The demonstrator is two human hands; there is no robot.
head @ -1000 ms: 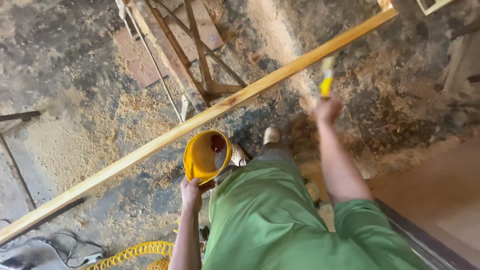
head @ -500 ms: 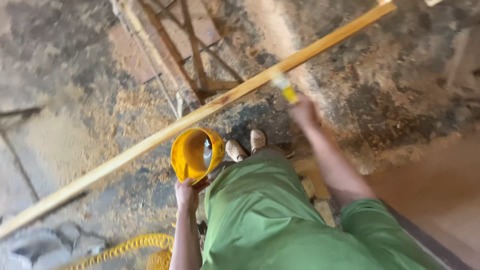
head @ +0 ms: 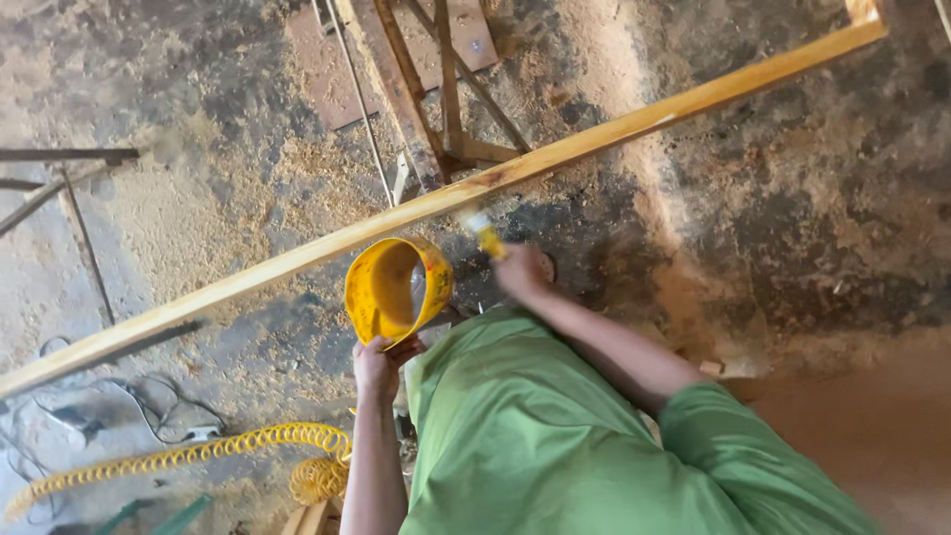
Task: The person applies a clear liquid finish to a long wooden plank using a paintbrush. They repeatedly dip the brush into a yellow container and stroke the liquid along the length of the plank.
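Brush [head: 482,234] now beside container [head: 396,289]

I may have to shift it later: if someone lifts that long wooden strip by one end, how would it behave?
The long wooden strip is thin for its length, so it would probably sag and whip at the far end. It rests across a wooden trestle, so a push might slide or pivot it. Its surface looks glossy near the brush, possibly wet and slippery.
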